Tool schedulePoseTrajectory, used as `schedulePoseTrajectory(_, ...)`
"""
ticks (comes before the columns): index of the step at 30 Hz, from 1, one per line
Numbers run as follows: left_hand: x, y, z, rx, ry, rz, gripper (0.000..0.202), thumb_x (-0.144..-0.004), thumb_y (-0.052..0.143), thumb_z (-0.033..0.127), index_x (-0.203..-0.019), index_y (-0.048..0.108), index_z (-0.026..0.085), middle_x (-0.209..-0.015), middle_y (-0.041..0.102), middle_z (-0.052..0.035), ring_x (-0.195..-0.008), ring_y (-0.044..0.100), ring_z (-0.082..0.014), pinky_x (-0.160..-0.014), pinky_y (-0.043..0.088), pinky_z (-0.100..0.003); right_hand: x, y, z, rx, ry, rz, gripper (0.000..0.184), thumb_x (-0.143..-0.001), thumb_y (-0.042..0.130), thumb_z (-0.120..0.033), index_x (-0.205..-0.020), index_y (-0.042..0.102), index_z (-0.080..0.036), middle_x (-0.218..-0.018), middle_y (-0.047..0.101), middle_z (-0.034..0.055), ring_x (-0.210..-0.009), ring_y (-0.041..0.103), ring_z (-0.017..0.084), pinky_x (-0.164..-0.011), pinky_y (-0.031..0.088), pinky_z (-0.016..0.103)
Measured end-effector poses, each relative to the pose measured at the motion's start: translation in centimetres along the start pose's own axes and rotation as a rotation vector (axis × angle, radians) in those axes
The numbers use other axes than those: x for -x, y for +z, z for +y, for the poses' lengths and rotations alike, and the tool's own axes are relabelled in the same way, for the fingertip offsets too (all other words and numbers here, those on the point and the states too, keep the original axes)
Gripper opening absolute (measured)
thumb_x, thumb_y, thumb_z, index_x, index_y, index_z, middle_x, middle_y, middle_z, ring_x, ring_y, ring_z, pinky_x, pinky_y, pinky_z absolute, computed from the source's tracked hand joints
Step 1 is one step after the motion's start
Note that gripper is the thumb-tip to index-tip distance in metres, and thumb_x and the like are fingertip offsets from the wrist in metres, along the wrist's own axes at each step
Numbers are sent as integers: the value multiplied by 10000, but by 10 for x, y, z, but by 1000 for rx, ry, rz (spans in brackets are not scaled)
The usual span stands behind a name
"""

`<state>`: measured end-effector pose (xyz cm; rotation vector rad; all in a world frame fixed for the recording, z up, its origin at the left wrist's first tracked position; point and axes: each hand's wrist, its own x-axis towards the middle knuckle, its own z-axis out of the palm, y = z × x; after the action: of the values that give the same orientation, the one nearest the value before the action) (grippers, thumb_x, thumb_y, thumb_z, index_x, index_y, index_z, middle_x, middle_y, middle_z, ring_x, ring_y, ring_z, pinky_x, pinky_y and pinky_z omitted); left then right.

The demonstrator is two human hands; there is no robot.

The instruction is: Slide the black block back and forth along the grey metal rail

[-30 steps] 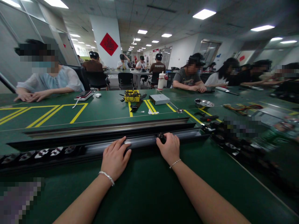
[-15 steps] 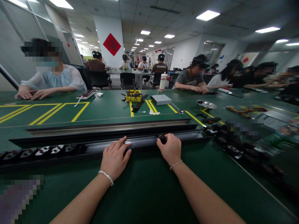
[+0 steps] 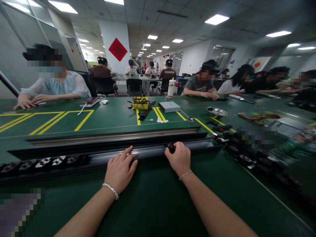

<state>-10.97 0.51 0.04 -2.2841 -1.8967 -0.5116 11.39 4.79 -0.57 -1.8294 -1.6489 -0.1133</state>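
A long black channel rail (image 3: 148, 152) lies across the green table (image 3: 158, 200) in front of me. My left hand (image 3: 119, 171) rests flat on the rail's near edge with its fingers stretched out. My right hand (image 3: 179, 158) is closed around a small black round part (image 3: 170, 147) that sits in the rail. Several round patterned pieces (image 3: 46, 162) sit in a row at the rail's left end. A second, greyer rail (image 3: 113, 135) lies parallel just behind.
Yellow lines mark the table. Beyond the rails lie a yellow box of cables (image 3: 140, 102), a grey flat box (image 3: 169, 106), a metal dish (image 3: 216, 112) and a phone (image 3: 90, 101). Black parts (image 3: 247, 154) crowd the right side. Seated people work at the far edges.
Both hands stay in place on the rail. The view has shifted slightly as my head moved.
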Motion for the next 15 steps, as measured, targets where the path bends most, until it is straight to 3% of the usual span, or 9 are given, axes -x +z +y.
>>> schedulePoseTrajectory(15,0,0,1,-2,-6,-2,313,-847,341,405,-995,593,292,-1316,467,11,-1015,536,-210,-816,370,-390,0,0,2,-26,-5,12,148,-704,498,-333,-710,434,-200,-724,526,21,-742,511,183,-771,337,330)
